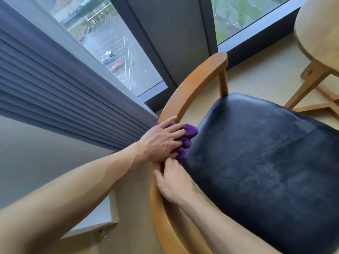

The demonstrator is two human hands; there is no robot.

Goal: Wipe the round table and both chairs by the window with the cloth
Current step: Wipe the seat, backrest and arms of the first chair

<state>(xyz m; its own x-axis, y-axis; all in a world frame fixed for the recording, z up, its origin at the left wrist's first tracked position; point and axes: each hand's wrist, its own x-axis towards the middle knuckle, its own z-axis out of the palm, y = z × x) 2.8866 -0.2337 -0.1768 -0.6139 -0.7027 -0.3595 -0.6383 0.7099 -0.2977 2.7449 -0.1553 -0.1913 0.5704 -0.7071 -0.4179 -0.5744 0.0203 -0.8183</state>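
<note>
Right hand grips the chair rail; left hand, fingers spread, presses purple cloth there.

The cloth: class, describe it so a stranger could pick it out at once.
Find the chair with the black seat by the window. On its curved wooden back rail, the left hand presses a bunched cloth. It is the only purple thing here.

cloth on chair, table right
</note>
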